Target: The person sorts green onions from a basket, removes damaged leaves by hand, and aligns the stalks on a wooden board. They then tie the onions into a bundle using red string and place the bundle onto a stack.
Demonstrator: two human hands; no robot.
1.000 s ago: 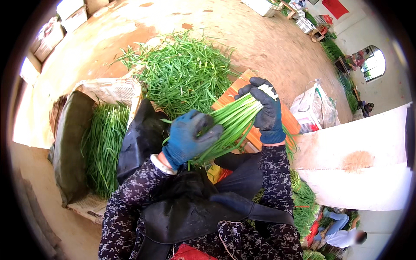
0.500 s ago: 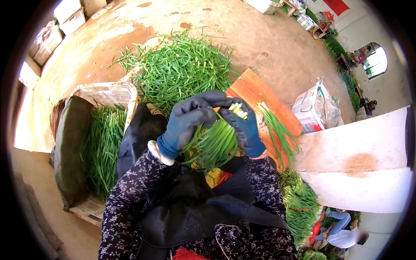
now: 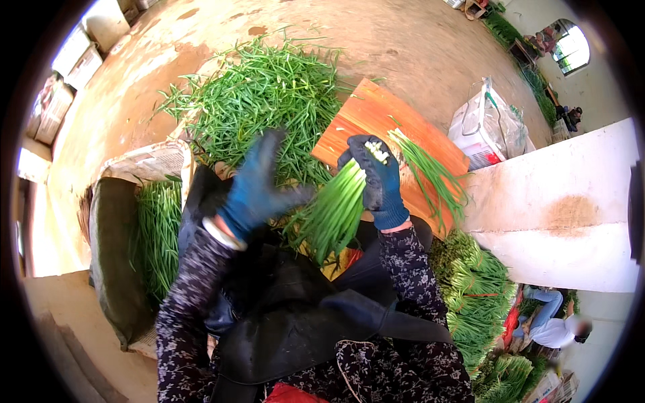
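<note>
My right hand (image 3: 379,185), in a blue and dark grey work glove, is closed round a bunch of green chives (image 3: 336,205). Pale cut ends show above its fingers, while the leaves hang down to the left. To the left, my gloved left hand (image 3: 255,191) is apart from the bunch, blurred by motion, thumb and fingers spread with nothing in them. An orange-brown wooden board (image 3: 363,121) lies just beyond my right hand, with a few loose chives (image 3: 430,174) across its right side. Beyond my left hand spreads a large loose heap of green leaves (image 3: 269,101).
On the left stands a pale plastic crate (image 3: 151,164) of chives, a dark cloth (image 3: 115,262) draped over its side. Tied chive bundles (image 3: 477,295) are stacked at my right. Further right are a white box (image 3: 480,127), a white panel (image 3: 551,208) and another person (image 3: 554,329).
My left hand has come off the bunch and moved left, its fingers spreading. My right hand keeps hold of the chives. The whole view has shifted slightly.
</note>
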